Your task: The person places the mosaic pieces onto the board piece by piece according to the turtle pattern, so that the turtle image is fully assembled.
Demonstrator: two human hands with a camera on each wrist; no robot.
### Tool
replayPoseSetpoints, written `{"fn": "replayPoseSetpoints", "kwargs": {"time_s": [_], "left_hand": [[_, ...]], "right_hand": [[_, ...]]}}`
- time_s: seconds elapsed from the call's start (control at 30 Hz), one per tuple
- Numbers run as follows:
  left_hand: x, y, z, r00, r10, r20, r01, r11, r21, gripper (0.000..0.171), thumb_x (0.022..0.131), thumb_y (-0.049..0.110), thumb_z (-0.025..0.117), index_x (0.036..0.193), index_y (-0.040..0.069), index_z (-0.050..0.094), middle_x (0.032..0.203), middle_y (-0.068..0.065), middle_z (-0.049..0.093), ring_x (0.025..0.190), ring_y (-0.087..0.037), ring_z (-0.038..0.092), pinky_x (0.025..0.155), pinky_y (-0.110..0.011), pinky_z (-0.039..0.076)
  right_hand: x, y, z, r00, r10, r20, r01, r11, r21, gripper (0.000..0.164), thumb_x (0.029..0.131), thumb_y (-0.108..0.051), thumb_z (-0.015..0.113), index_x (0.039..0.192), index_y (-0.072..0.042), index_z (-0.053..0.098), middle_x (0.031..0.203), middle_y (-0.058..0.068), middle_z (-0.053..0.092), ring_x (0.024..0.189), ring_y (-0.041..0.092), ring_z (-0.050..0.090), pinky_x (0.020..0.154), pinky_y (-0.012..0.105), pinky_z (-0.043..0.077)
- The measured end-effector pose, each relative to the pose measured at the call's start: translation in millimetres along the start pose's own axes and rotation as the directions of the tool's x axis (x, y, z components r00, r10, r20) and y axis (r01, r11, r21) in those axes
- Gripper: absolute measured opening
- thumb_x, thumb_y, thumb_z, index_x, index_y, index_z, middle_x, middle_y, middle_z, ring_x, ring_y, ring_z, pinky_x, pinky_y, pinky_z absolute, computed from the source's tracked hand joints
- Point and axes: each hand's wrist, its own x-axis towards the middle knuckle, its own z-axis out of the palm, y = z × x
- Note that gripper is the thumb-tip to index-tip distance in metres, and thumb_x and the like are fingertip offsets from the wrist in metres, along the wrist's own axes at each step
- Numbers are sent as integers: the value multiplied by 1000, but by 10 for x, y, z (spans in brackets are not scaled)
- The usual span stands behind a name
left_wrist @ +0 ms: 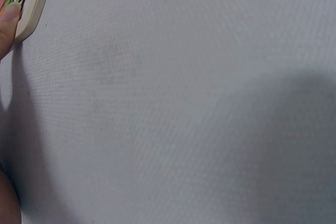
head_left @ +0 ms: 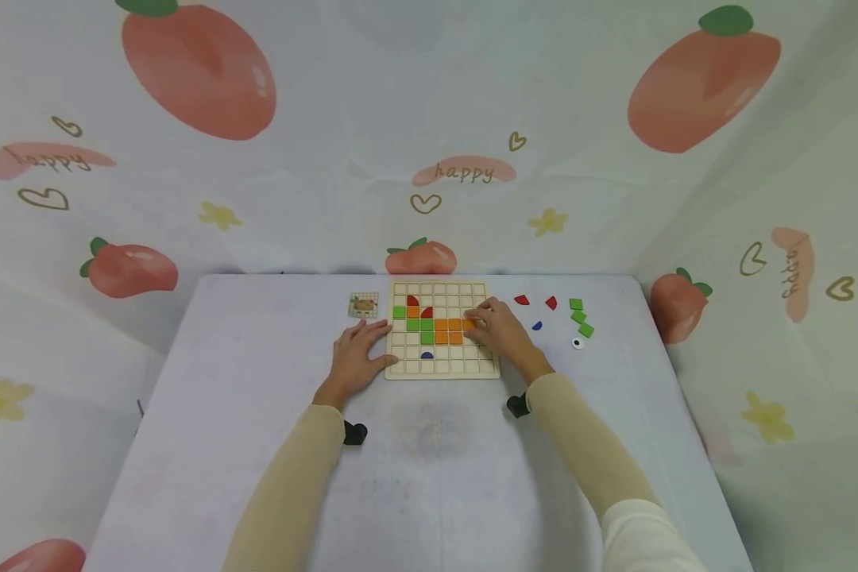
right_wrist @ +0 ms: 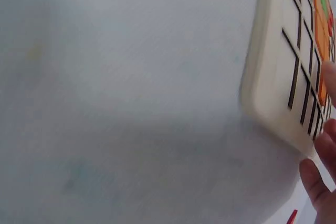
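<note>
A pale wooden grid board (head_left: 443,369) lies on the table, with green, orange and red pieces and a blue half-circle (head_left: 427,355) set in its cells. My left hand (head_left: 355,359) rests at the board's left edge, its fingers extended and thumb on the near part of that edge. At the right side of the board, my right hand (head_left: 502,327) pinches an orange square tile (head_left: 469,325) at the end of the orange row. Part of that tile is hidden by the fingers. The right wrist view shows the thumb (right_wrist: 329,80) by the orange tiles.
A small pattern card (head_left: 364,305) lies left of the board. To the right are two red quarter-circles (head_left: 521,300), a blue piece (head_left: 537,326), three green squares (head_left: 577,316) and a white disc with a black dot (head_left: 577,343). A patterned cloth hangs behind the table.
</note>
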Motion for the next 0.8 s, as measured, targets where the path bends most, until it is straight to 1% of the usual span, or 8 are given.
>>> {"fn": "replayPoseSetpoints", "kwargs": {"time_s": [0.1,0.2,0.27,0.37,0.47,0.57,0.67,0.8], "left_hand": [[-2,3,10,1000,0,-2,0,1000,2,69,91,47,73,152,26,48,165,6,39,159,-30,17,122,-58,18],[-6,13,5,1000,-6,3,6,1000,-1,70,91,48,73,153,27,48,165,7,39,160,-28,16,122,-57,18],[-9,17,-1,1000,-11,5,11,1000,-1,70,91,49,73,153,27,47,165,8,38,160,-28,15,123,-56,17],[-16,22,-8,1000,-15,2,15,1000,1,70,91,49,73,153,28,47,165,9,37,160,-27,15,123,-56,17],[-21,27,-9,1000,-11,0,11,1000,1,70,91,48,73,153,27,47,165,7,38,160,-28,15,123,-57,17],[-23,35,-7,1000,-7,2,7,1000,-1,70,92,48,73,153,26,47,165,7,38,160,-29,16,122,-57,18],[-25,39,-11,1000,-9,1,9,1000,-2,70,91,48,73,153,26,48,165,7,39,160,-28,16,122,-56,18],[-28,38,-18,1000,-10,0,10,1000,3,70,92,49,73,153,27,48,165,8,38,160,-27,16,123,-56,18]], "right_hand": [[-54,17,-44,998,-36,-56,30,994,-102,44,96,-34,72,135,-14,67,128,12,59,114,31,55,99,43,51],[-110,43,-98,996,-31,-89,12,979,-204,48,98,-36,68,141,-15,61,138,12,57,124,34,54,106,49,47],[-139,72,-124,997,0,-83,-23,963,-269,55,100,-41,64,147,-17,53,148,11,50,136,35,48,112,54,42],[-182,129,-161,996,81,-45,-92,941,-325,69,101,-52,56,158,-20,36,164,12,32,152,38,30,121,61,30],[-235,200,-194,987,159,-8,-153,935,-319,78,100,-57,51,162,-19,25,171,15,17,158,43,13,126,65,15],[-286,294,-224,976,216,12,-203,935,-291,82,100,-60,47,164,-17,20,173,16,9,159,45,4,126,67,5],[-327,404,-254,968,251,15,-237,931,-277,83,101,-62,43,165,-16,16,173,17,6,159,45,0,126,68,1],[-394,529,-329,958,286,22,-269,923,-274,84,102,-63,39,165,-15,11,173,19,4,159,46,-2,124,69,-1]]}}
